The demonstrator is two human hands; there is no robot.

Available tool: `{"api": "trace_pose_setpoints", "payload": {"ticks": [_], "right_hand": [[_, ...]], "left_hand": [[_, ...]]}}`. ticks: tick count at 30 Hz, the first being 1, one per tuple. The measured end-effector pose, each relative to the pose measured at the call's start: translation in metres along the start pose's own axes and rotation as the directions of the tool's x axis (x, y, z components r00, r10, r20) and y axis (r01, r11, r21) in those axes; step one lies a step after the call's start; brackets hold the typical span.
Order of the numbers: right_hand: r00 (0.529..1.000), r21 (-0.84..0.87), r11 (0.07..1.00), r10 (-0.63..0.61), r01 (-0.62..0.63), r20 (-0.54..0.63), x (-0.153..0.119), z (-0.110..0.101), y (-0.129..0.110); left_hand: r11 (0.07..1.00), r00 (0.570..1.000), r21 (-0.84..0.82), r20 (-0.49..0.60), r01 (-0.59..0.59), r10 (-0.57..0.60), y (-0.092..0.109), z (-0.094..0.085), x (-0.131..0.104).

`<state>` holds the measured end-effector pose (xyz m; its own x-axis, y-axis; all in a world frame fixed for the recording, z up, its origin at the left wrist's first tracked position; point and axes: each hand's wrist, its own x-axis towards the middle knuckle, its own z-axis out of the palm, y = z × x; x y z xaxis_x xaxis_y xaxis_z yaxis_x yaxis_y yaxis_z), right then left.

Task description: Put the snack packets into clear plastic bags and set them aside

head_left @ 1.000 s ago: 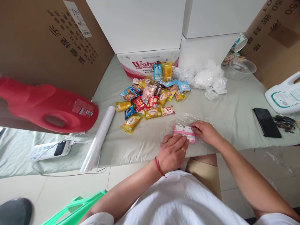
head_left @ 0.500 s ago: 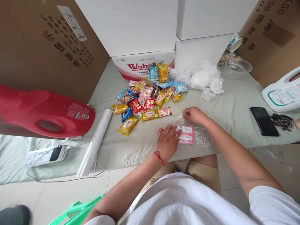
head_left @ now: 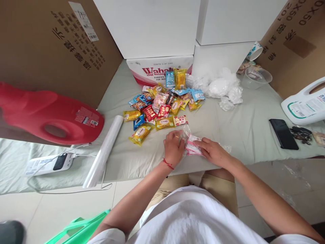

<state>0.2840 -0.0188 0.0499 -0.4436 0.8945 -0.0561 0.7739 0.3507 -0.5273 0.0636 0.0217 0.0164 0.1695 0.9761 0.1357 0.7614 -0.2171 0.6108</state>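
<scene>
A flat pink-and-white packet (head_left: 193, 145) lies on the cloth-covered surface near its front edge, with clear plastic film (head_left: 186, 131) around its left and upper side. My left hand (head_left: 174, 146) has its fingers curled over that film at the packet's left end, closed on it. From the right, my right hand (head_left: 215, 152) holds the packet's right part, fingers over the top; the thumb's contact is partly hidden. Just beyond my hands is a pile of wrapped snacks (head_left: 162, 103) in yellow, red and blue, the nearest being a red-and-white packet (head_left: 180, 120).
A roll of clear film (head_left: 104, 152), a red jug (head_left: 50, 115) and a power strip (head_left: 50, 164) lie to the left. Crumpled plastic (head_left: 220, 88) sits at the back. A phone (head_left: 283, 134), keys (head_left: 301, 135) and a white jug (head_left: 304, 103) are on the right. Boxes stand behind.
My right hand has come down from the film above the packet onto its right part. My left hand has slid off the packet to its left end and curled on the film. The packet has shifted slightly left.
</scene>
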Motion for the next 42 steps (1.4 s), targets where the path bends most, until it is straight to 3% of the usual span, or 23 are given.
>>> {"api": "trace_pose_setpoints", "payload": {"ticks": [2, 4, 8, 14, 16, 19, 24, 27, 29, 31, 34, 36, 38, 42], "right_hand": [[1.000, -0.049, 0.999, 0.003, -0.002, 0.012, -0.005, 0.009, -0.001], [0.999, -0.092, 0.996, 0.007, -0.003, 0.043, -0.006, 0.012, -0.002], [0.996, -0.143, 0.990, 0.012, 0.001, 0.092, -0.006, 0.010, -0.007], [0.999, -0.201, 0.979, -0.014, 0.020, 0.030, -0.009, 0.022, -0.007], [1.000, -0.205, 0.979, -0.023, 0.023, 0.004, -0.010, 0.025, -0.007], [1.000, -0.193, 0.981, -0.022, 0.019, -0.013, -0.011, 0.026, -0.007], [0.997, -0.124, 0.992, -0.043, 0.035, -0.060, -0.013, 0.029, -0.005], [0.987, -0.068, 0.995, -0.082, 0.073, -0.140, -0.014, 0.035, -0.002], [0.978, -0.043, 0.995, -0.096, 0.090, -0.185, -0.014, 0.039, -0.001], [0.972, -0.029, 0.995, -0.100, 0.096, -0.215, -0.015, 0.042, -0.001], [0.966, -0.014, 0.994, -0.108, 0.108, -0.237, -0.016, 0.042, -0.003], [0.965, -0.001, 0.995, -0.101, 0.104, -0.241, -0.017, 0.041, -0.003], [0.967, 0.017, 0.996, -0.085, 0.092, -0.239, -0.017, 0.041, -0.004], [0.968, 0.055, 0.995, -0.073, 0.089, -0.241, -0.017, 0.042, -0.002]], "left_hand": [[0.994, 0.993, -0.047, -0.049, 0.101, -0.103, -0.011, 0.001, 0.009], [0.984, 0.989, -0.100, -0.010, 0.146, -0.147, -0.020, 0.000, 0.020], [0.936, 0.985, -0.320, 0.132, 0.147, -0.110, -0.037, -0.008, 0.035], [0.891, 0.989, -0.429, 0.090, 0.147, -0.120, -0.060, -0.039, 0.029], [0.879, 0.992, -0.463, 0.088, 0.117, -0.086, -0.058, -0.048, 0.023], [0.895, 0.985, -0.446, 0.154, -0.003, 0.079, -0.044, -0.055, 0.022], [0.922, 0.897, -0.235, 0.254, -0.306, 0.362, -0.028, -0.055, 0.028], [0.834, 0.784, -0.149, 0.284, -0.532, 0.551, -0.036, -0.061, 0.018], [0.785, 0.724, -0.130, 0.321, -0.605, 0.611, -0.046, -0.069, 0.005], [0.811, 0.747, -0.149, 0.326, -0.565, 0.580, -0.055, -0.074, -0.011], [0.926, 0.916, -0.190, 0.181, -0.325, 0.359, -0.060, -0.069, -0.029], [0.977, 0.989, -0.163, 0.026, -0.138, 0.144, -0.055, -0.056, -0.035], [0.995, 0.999, -0.092, -0.028, -0.030, 0.027, -0.048, -0.041, -0.036], [1.000, 0.997, -0.008, 0.070, 0.026, -0.025, -0.042, -0.027, -0.027]]}}
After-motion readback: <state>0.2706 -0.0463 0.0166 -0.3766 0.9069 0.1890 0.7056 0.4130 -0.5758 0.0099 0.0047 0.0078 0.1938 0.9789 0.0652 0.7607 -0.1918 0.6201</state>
